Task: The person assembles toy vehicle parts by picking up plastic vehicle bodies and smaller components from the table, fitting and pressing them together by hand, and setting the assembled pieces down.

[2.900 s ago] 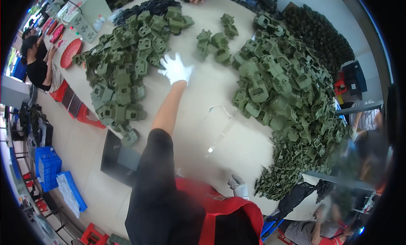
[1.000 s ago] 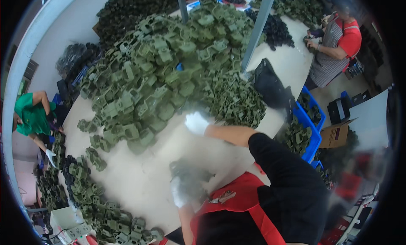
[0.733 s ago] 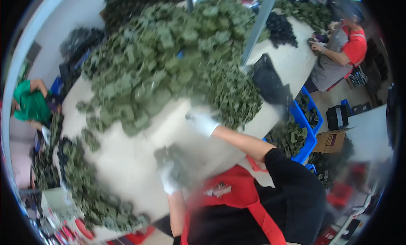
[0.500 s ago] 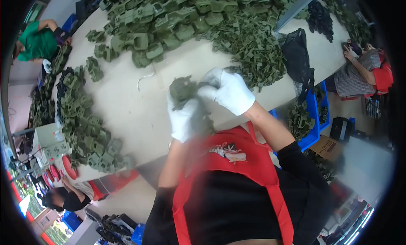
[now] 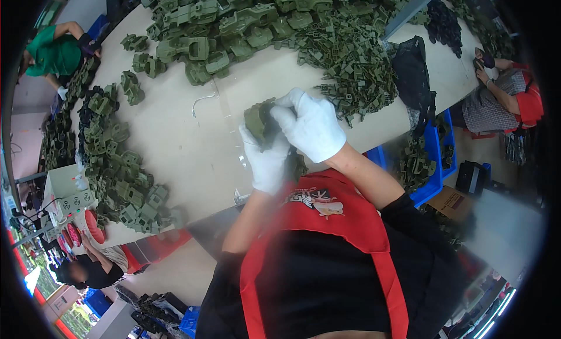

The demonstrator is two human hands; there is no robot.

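My left hand [image 5: 266, 163], in a white glove, is closed round an olive-green plastic toy vehicle body [image 5: 256, 121] and holds it up above the table. My right hand [image 5: 315, 125], gloved too, has its fingers bent and pinched at the right edge of that body. What lies between the right fingertips is hidden. More green plastic [image 5: 299, 165] shows below the hands, blurred, and I cannot tell whether it belongs to the same piece. Just beyond my right hand spreads a heap of small green plastic parts [image 5: 353, 64].
Rows of green vehicle bodies [image 5: 234, 32] cover the table's [image 5: 181, 128] far side. More green parts [image 5: 117, 163] are piled at left. A black mesh bag [image 5: 412, 70] and blue crates [image 5: 431, 163] are at right. Co-workers sit left [image 5: 55, 52] and right [image 5: 520, 99].
Both hands have shifted slightly right with the toy vehicle body, which is turned to another angle. My right hand has come closer over it.
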